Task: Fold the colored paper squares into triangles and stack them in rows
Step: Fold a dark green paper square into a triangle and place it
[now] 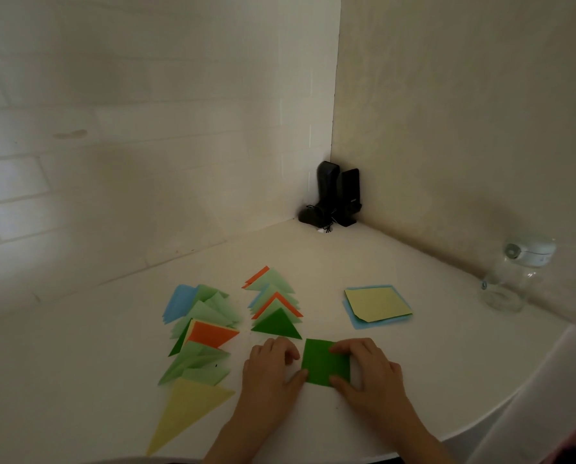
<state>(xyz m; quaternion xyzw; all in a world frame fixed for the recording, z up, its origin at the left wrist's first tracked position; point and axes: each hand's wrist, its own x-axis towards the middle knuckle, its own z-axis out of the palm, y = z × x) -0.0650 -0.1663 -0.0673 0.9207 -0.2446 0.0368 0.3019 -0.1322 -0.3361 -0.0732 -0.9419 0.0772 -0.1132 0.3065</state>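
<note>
A dark green paper square (323, 361) lies flat near the table's front edge. My left hand (269, 366) touches its lower left corner with the thumb. My right hand (368, 370) rests on its right side, fingers over the top right corner and thumb at the bottom edge. Behind the square runs a middle row of folded triangles (274, 304) in light green, orange and dark green. A left row of folded triangles (201, 333) holds blue, light green, orange and a large yellow one (187, 408). A stack of unfolded squares (377, 304), yellow on top of light blue, lies at the right.
Two black speakers (338, 195) stand in the wall corner at the back. A clear glass jar (511, 279) with a white lid stands at the right by the wall. The white table (447, 380) curves away at the front right.
</note>
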